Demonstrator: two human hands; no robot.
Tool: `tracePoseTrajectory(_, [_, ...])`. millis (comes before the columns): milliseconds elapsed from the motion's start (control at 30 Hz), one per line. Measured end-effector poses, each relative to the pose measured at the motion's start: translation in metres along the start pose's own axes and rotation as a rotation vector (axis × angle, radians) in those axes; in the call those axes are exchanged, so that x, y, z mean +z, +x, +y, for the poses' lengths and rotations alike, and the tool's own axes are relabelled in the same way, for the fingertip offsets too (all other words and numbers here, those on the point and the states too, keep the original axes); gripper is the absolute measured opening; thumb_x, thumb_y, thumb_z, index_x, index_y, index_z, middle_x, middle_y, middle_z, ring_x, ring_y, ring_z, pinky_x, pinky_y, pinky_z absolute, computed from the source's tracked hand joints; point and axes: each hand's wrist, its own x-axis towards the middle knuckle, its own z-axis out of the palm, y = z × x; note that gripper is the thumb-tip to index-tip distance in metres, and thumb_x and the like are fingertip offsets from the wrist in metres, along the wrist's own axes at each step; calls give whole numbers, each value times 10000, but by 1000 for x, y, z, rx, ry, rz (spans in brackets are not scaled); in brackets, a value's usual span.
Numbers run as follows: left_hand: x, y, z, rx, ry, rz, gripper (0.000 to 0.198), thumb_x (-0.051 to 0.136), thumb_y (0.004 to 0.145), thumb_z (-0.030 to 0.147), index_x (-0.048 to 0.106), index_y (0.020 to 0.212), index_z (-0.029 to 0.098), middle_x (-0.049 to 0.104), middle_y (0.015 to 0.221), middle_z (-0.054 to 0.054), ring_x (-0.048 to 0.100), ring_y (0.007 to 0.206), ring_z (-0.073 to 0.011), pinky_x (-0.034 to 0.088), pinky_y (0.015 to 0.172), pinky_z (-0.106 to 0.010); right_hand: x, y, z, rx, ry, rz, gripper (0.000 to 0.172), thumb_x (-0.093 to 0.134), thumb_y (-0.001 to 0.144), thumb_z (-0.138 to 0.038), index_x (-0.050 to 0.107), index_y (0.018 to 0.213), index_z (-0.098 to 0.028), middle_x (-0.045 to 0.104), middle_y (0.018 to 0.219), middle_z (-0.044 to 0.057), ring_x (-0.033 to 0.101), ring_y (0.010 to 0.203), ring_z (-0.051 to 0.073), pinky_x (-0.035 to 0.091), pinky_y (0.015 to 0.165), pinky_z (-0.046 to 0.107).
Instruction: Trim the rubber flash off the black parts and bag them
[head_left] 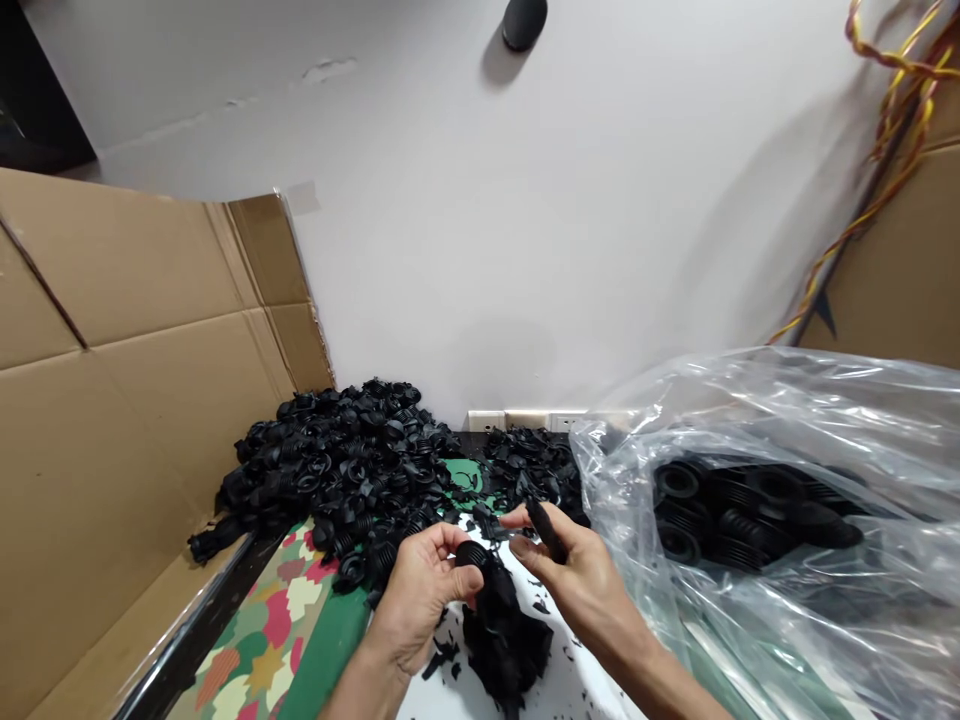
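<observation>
My left hand [431,580] pinches a ribbed black rubber part [471,556] between thumb and fingers, at the lower middle of the head view. Just to its right, my right hand [566,565] is closed around a slim dark object [545,530], too dark to identify, which points up and left. The two hands are a little apart. Under and between them, a clump of black rubber pieces [508,645] lies on a white surface [592,690] dotted with small black scraps.
Black rubber parts [352,450] form a large heap at the left, beside a cardboard sheet [150,370]. Black scraps [532,460] lie near the wall sockets [487,421]. A clear plastic bag [862,400] with ribbed black parts [750,525] stands at the right.
</observation>
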Motion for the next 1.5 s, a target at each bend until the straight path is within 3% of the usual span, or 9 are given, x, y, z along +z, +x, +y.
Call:
tracePoseTrajectory(133, [-2,1,-4,-36,-45,-21,361,887,448,281,650,658,108,601,583,-2,514,508,-88,398,450,-180,10,-10,-6,-194,-2,-101,236,597,674,-180,714,867,-247,633,944,41,576,912,217,433,817,321])
tracePoseTrajectory(300, [-4,1,-8,-112,-93,-27,400,876,446,375,686,646,85,582,548,-16,474,450,-79,329,408,-187,21,-6,7,-182,43,-94,115,620,692,-244,731,692,-215,607,742,36,577,713,195,444,650,296])
tracePoseTrajectory(567, [4,0,-3,-213,-87,67,432,846,466,456,659,593,88,559,508,-9,417,369,-41,254,343,-152,18,-1,15,-176,68,-75,122,645,693,-263,733,649,-193,621,660,32,565,631,183,432,602,287])
tracePoseTrajectory(667, [8,2,-1,-202,-89,104,438,851,448,459,654,600,98,552,498,7,400,355,-27,273,346,-142,19,-4,11,-149,80,-29,140,642,712,-290,737,702,-188,654,729,45,593,695,200,448,659,298])
tracePoseTrajectory(867, [10,4,0,-136,-57,131,430,845,460,459,661,607,99,525,408,26,414,321,-36,208,325,-141,20,-3,3,81,224,-133,318,747,608,-383,726,811,-138,683,716,47,607,697,220,469,657,316])
tracePoseTrajectory(1033, [7,4,-2,-122,-60,128,437,849,450,455,647,576,88,506,371,28,397,293,-30,185,306,-144,21,-2,6,42,129,-108,138,694,591,-218,696,722,-174,676,666,5,604,680,203,465,646,291])
tracePoseTrajectory(1167, [5,4,-2,-206,-97,76,453,842,464,460,630,604,86,515,421,18,406,284,-38,156,284,-147,18,-2,6,-28,-9,-83,66,614,634,-216,672,630,-183,616,600,-9,551,609,173,424,595,274])
tracePoseTrajectory(1300, [5,3,-2,-262,-149,31,461,847,451,463,607,594,97,500,436,29,400,294,-36,190,279,-147,15,-1,3,-73,-58,-67,192,591,664,-260,546,491,-190,493,536,-30,462,554,144,362,540,253])
tracePoseTrajectory(1500, [8,-1,-8,-231,-158,23,425,854,467,412,633,614,80,503,422,25,439,322,-49,256,291,-148,16,-1,-2,-127,-272,-23,231,533,668,-203,411,472,-215,444,510,-39,429,521,139,303,492,239])
